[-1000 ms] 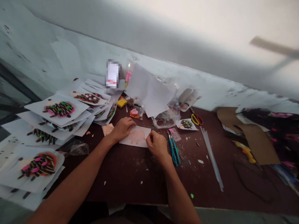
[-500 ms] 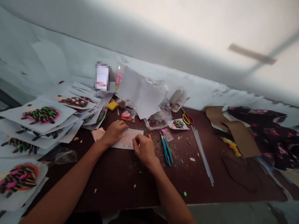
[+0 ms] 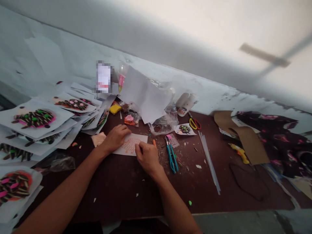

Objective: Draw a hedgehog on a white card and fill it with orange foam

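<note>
A small white sheet of paper [image 3: 140, 137] with an orange hedgehog-like line drawing lies on the dark table. My left hand [image 3: 118, 136] holds it down at its left side, fingers bent and pressed together, thumb hidden. Over the sheet's right side rests my right hand [image 3: 147, 156], curled in a pinch; what it holds, if anything, is hidden. An orange stick-like piece [image 3: 154, 143] shows just beyond its knuckles. Teal-handled cutters [image 3: 172, 157] lie to the right of that hand. Beyond them is a small finished hedgehog card [image 3: 185, 129] covered in striped seeds.
Stacked seed-hedgehog sheets [image 3: 34, 118] fill the left. Clear plastic bags [image 3: 165, 122], yellow clay [image 3: 115, 108] and yellow-and-red scissors [image 3: 195, 123] lie at the back. Translucent glue sticks [image 3: 209, 162], a yellow glue gun [image 3: 239, 152] and brown cardboard [image 3: 251, 143] are on the right.
The whole view has shifted slightly, so most things sit a little further left. Both hands stay at the sheet; the right hand moves slightly left across it.
</note>
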